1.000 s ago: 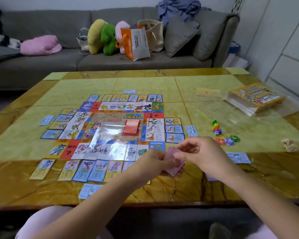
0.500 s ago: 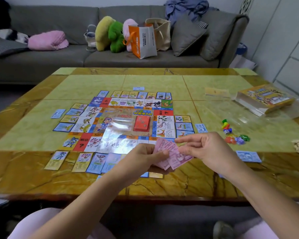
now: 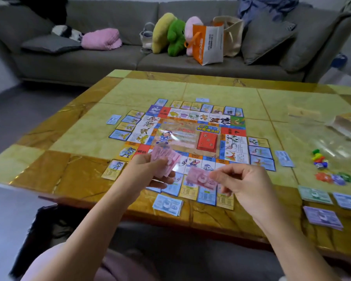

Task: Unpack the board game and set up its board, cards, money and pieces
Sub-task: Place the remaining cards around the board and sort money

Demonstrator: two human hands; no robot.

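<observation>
Head view: left fingers (image 3: pixel 164 180) curl round pink stack (image 3: pixel 163 159); right fingers (image 3: pixel 227 173) pinch single note (image 3: pixel 199 178) (held apart).

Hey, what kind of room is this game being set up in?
Most likely a home living room: a grey sofa with plush toys stands behind a low coffee table, where the game board is laid out.
</observation>
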